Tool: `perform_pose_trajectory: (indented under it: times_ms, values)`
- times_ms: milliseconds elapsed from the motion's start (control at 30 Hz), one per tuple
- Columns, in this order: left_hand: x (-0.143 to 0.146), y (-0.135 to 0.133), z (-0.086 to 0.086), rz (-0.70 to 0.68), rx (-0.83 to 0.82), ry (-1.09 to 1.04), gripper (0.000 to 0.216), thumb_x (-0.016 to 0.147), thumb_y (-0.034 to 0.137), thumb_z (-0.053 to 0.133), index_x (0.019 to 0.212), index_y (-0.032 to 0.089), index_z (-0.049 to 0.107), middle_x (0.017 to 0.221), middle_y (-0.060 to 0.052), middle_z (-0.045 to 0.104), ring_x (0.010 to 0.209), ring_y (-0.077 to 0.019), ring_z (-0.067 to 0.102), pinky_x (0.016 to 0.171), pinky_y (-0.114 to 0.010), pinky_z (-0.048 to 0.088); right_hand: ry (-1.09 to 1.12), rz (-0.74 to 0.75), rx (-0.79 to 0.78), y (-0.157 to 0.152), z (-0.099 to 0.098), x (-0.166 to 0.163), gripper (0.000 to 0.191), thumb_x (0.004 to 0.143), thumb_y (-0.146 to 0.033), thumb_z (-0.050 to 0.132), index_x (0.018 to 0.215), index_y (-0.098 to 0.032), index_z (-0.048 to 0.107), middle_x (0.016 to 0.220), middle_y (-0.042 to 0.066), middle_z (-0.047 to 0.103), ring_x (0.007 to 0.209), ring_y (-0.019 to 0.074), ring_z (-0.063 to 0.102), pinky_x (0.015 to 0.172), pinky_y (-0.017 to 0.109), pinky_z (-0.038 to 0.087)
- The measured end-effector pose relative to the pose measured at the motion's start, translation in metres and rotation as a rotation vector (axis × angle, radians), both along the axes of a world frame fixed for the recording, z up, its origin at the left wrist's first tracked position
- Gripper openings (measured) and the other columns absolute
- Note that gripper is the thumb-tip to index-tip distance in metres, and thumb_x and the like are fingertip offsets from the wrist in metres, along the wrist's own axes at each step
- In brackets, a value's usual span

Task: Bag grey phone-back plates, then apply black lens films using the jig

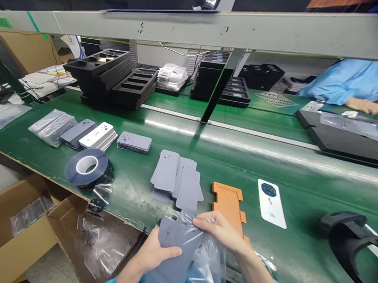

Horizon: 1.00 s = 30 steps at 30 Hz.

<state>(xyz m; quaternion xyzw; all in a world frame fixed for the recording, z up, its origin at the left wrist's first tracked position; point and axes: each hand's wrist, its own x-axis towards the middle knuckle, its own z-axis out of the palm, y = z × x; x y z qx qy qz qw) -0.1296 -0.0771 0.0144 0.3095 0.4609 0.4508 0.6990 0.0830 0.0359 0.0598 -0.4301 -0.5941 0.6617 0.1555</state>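
Observation:
At the table's near edge my left hand [155, 252] is closed round a grey phone back cover [175, 234] that sits partly inside a clear plastic bag [206, 269]. My right hand [218, 230] pinches the top of that bag beside the cover. Just beyond my hands, several loose grey covers [176, 180] lie fanned on the green table [232, 154]. An orange jig [230, 201] lies right of them, partly behind my right hand. A white cover [271, 202] with a dark camera ring lies further right.
A roll of dark tape [88, 167] stands at the left, with stacks of grey and white covers [97, 136] behind it. Black foam trays [114, 77] pile at the back. Open cardboard boxes [22, 228] sit below left. Another person's blue sleeve and hand [363, 86] work far right. A black scanner [354, 235] lies near right.

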Motion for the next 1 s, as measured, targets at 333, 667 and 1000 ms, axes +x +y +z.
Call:
perform_pose_trajectory:
  times_ms: [333,667,1000]
  values:
    - [0.003,0.000,0.004,0.210,-0.043,-0.010,0.058,0.062,0.046,0.092,0.105,0.011,0.072,0.099,-0.010,0.077,0.091,-0.0257,0.070,0.079,-0.033,0.054,-0.125,-0.082,0.113,0.024,-0.004,-0.009,0.053,0.077,-0.059,0.076,0.057,-0.019,0.047,0.056,-0.006,0.037,0.055,0.0104,0.032,0.053,0.025,0.023]
    - [0.008,0.002,0.008,0.167,-0.119,-0.191,0.056,0.059,0.046,0.093,0.095,0.012,0.066,0.082,-0.009,0.077,0.063,-0.0237,0.073,0.059,-0.033,0.056,-0.196,-0.156,0.227,0.107,-0.005,-0.009,0.053,0.073,-0.066,0.065,0.059,-0.023,0.039,0.056,-0.006,0.039,0.053,0.0112,0.035,0.053,0.025,0.029]
    - [0.005,0.000,0.010,0.166,-0.109,-0.183,0.052,0.064,0.044,0.090,0.097,0.011,0.066,0.083,-0.010,0.077,0.063,-0.0241,0.074,0.058,-0.032,0.057,-0.611,-0.201,0.446,0.143,-0.017,-0.023,0.047,0.071,-0.051,0.071,0.045,-0.024,0.043,0.047,0.000,0.049,0.050,0.0164,0.046,0.052,0.028,0.030]
